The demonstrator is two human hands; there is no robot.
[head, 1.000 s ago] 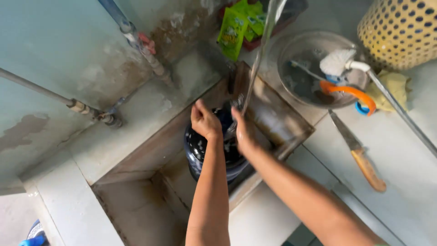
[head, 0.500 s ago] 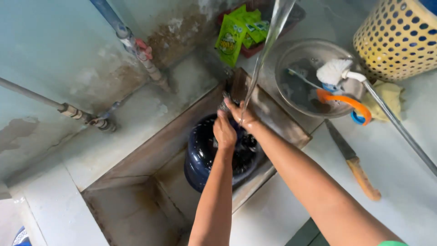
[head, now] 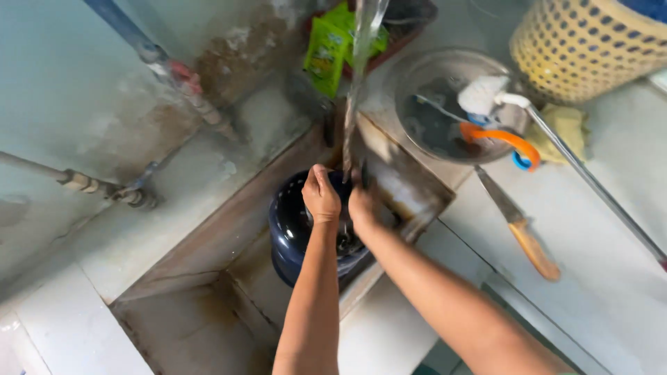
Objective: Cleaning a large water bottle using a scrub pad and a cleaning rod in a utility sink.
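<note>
- My left hand (head: 321,196) and right hand (head: 363,203), curled together under the water stream (head: 351,118); held item hidden, I cannot tell
- Dark blue basket (head: 288,232) sits directly beneath, in the sink (head: 187,278)

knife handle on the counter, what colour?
Orange-brown, wood-like. The knife lies on the pale counter right of the sink; the head view shows it clearly.
</note>
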